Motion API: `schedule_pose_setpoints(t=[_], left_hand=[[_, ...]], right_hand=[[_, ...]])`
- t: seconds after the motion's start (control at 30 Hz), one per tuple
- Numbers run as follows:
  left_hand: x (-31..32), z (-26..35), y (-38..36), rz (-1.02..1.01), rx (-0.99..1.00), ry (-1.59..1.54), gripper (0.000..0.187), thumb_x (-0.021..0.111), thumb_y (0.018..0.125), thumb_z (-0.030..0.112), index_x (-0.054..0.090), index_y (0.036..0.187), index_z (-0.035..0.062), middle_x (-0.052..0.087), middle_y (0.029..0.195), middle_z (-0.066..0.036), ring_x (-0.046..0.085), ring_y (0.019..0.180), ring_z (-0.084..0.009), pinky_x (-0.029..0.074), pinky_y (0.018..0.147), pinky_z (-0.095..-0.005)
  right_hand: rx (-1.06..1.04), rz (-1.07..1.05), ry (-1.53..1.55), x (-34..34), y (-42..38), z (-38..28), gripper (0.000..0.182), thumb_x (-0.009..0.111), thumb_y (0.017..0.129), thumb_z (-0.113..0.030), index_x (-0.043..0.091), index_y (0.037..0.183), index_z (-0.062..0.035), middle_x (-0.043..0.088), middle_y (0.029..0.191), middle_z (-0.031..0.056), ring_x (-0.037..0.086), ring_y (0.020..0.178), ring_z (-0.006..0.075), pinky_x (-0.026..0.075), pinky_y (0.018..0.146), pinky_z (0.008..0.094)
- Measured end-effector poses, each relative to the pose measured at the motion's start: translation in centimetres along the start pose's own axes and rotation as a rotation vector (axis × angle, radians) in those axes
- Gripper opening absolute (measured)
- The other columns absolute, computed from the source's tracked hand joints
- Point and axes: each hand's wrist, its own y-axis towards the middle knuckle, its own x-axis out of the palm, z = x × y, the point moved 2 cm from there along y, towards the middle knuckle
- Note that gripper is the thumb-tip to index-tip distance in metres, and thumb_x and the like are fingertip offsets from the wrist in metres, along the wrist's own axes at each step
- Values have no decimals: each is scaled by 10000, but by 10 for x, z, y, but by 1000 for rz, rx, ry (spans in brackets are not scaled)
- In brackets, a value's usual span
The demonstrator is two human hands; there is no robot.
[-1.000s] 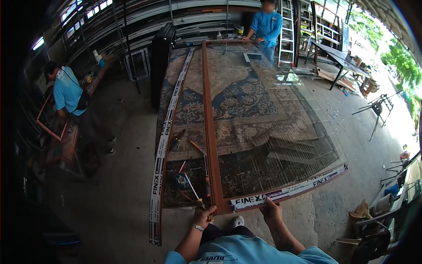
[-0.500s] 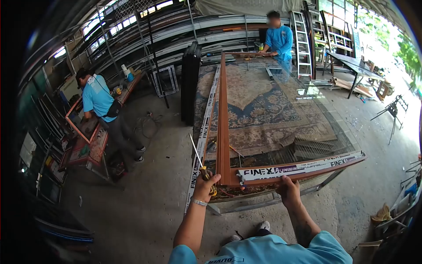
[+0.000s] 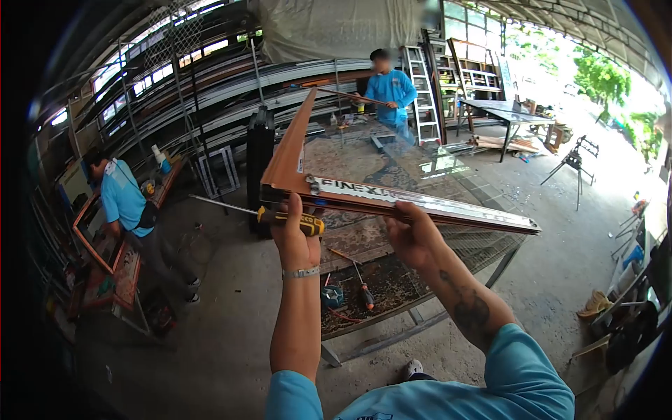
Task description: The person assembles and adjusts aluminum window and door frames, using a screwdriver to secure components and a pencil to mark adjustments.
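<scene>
My left hand [image 3: 294,245] is closed on a long screwdriver [image 3: 308,222] with a yellow-and-black handle, its shaft pointing left. The same hand bears up the near left corner of a brown aluminium frame [image 3: 288,150]. Under the near rail [image 3: 420,204], which carries FINEX protective tape, my right hand [image 3: 413,234] grips with the thumb on top. This near side of the frame is lifted off the table. A co-worker [image 3: 392,87] in blue holds the far rail. Between us a glass sheet [image 3: 448,166] lies over the carpet-covered table [image 3: 385,245].
On the table's near end lie an orange-and-black screwdriver [image 3: 367,297] and a teal object [image 3: 332,297]. Another person [image 3: 122,192] bends over a bench at the left. A dark upright bundle [image 3: 260,168] stands by the table. A ladder [image 3: 422,98] leans behind.
Both my hands have raised the frame's near side from the table. The far rail is up too, in the co-worker's hands. My view has turned to the right.
</scene>
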Motion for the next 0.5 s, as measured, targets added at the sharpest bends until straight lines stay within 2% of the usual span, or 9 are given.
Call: schedule_pose_setpoints(t=[0.03,0.17,0.33,0.4,0.43,0.5], left_hand=[[-2,-3,14,50,-22,-41,245,705,798,153,556,989,114,580,945,-4,591,854,-129,527,701,-343],[25,20,41,2,69,-139,332,704,794,131,557,1088,81,593,993,-25,604,861,-134,524,710,-297],[51,31,61,24,158,-144,308,711,792,149,571,1051,61,591,971,-20,592,865,-133,508,712,-305],[60,31,63,-6,148,-55,312,689,818,255,589,1062,88,605,952,-14,596,851,-146,490,677,-297],[67,30,63,-37,162,-28,344,694,813,272,585,1067,67,606,954,-18,595,843,-146,489,695,-305],[81,19,63,-62,136,-32,348,721,789,236,574,1048,56,590,941,-18,584,838,-139,485,694,-296]], right_hand=[[96,-42,20,10,1,4,191,662,804,-171,535,876,-47,581,718,77,586,567,151,529,485,213],[45,-79,4,44,0,9,188,672,797,-186,556,858,-51,607,739,89,599,558,140,529,484,205],[17,-176,-40,65,-9,3,186,669,800,-216,565,846,-69,612,727,80,598,563,131,506,485,209],[10,-198,-61,62,-13,-1,187,670,799,-232,569,842,-81,612,725,73,596,564,126,496,485,209],[29,-199,-47,56,-11,-4,187,675,791,-244,568,833,-97,608,718,61,583,558,121,482,479,215],[49,-214,-28,47,-12,-12,187,681,783,-256,568,824,-112,604,710,48,570,552,115,468,474,220]])
